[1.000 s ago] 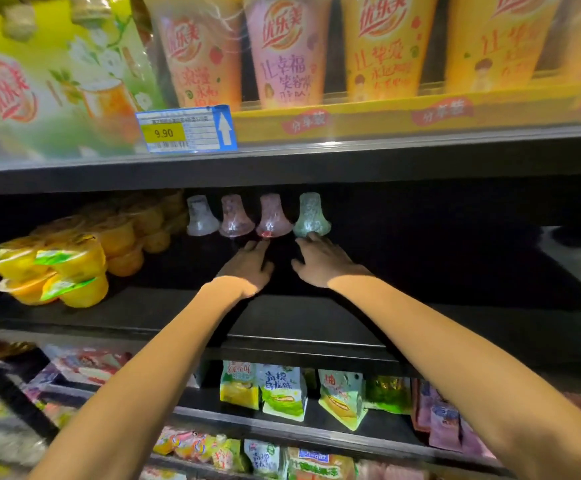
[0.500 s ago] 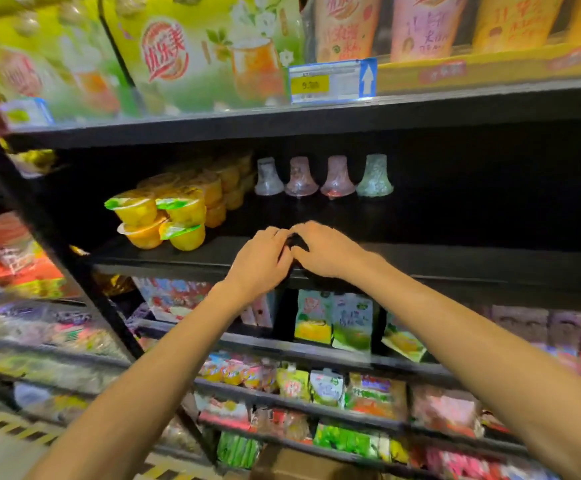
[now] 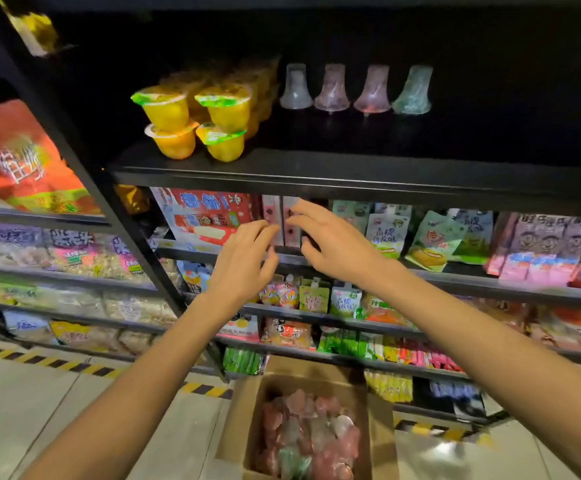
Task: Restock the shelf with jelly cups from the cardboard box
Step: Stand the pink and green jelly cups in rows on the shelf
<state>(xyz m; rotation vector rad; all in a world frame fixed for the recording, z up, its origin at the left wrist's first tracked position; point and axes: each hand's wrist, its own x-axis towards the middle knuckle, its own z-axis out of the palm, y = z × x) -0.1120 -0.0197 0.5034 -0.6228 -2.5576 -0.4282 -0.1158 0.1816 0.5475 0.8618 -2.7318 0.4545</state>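
Four bell-shaped jelly cups (image 3: 355,90), one cardboard box (image 3: 235,420)

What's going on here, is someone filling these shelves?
Yes, a person is restocking a shop shelf. Four bell-shaped jelly cups stand in a row at the back of the dark shelf, beside stacked yellow fruit cups. Both hands are empty: the left hand and right hand hang in front of the lower shelves with loose fingers. Below them on the floor, an open cardboard box holds many more jelly cups, so more likely remains to be shelved.
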